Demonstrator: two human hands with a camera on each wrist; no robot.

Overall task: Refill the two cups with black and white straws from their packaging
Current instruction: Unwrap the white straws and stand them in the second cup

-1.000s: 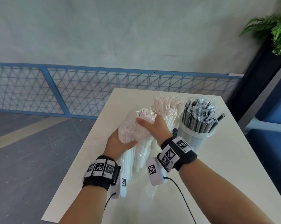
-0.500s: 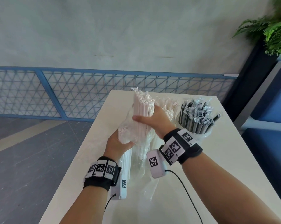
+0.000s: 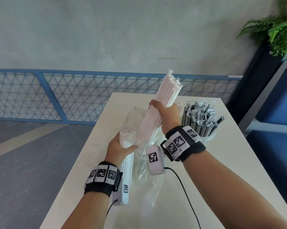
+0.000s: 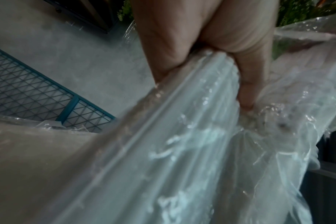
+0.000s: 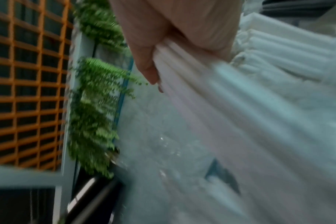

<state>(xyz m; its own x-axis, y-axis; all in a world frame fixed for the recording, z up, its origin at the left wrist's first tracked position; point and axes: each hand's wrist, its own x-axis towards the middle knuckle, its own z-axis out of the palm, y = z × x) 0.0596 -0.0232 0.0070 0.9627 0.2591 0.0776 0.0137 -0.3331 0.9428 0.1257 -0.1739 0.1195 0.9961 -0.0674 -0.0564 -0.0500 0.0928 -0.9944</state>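
**White straws half out of the bag**

My right hand [image 3: 166, 113] has its fingers [image 5: 150, 71] wrapped round a thick bundle of white straws [image 3: 157, 111], tilted up over the counter [image 3: 238, 162] with its lower end in the clear plastic bag [image 3: 134, 128]. My left hand [image 3: 118, 147] grips the bag and the straws left inside it. These are light, stiff, smooth tubes in crinkly wrappers; a loose sheaf will likely slide and fan apart, so I judge mid-length, where I hold it now, the best place to squeeze. The bag is thin, limp and slippery film. The black straws [image 3: 199, 119] stand packed in their translucent cup [image 3: 208, 137]. The white cup sits behind my right hand, I think; it is mostly hidden.
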